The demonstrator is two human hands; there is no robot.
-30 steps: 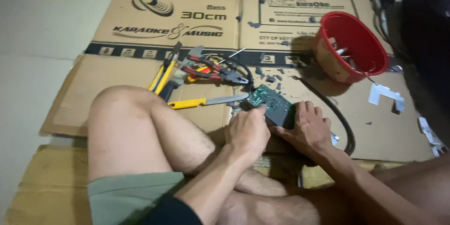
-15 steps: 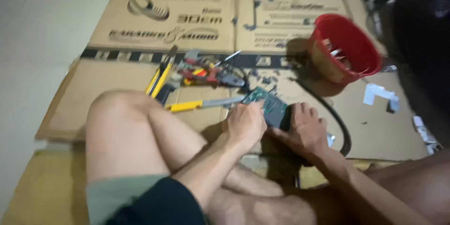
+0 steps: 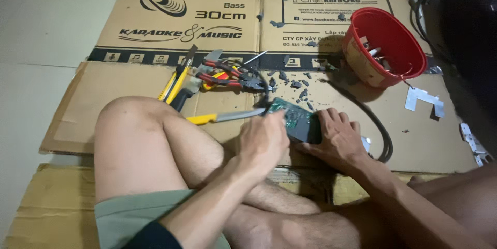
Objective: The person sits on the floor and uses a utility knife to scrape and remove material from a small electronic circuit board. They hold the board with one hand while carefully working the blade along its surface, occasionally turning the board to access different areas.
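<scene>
Little has shifted since the earlier frame: both hands stay on the green board (image 3: pixel 296 119), which lies on the cardboard (image 3: pixel 103 93). Left hand (image 3: pixel 264 140) is clenched over its near edge; right hand (image 3: pixel 336 140) presses flat to steady it. Pliers (image 3: pixel 228 75) lie within reach.

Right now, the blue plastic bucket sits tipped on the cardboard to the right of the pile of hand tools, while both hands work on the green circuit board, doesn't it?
Not quite: the head view shows the tipped plastic bucket is red, not blue. It does sit on the cardboard right of the hand tools, with both hands on the green circuit board.
</scene>
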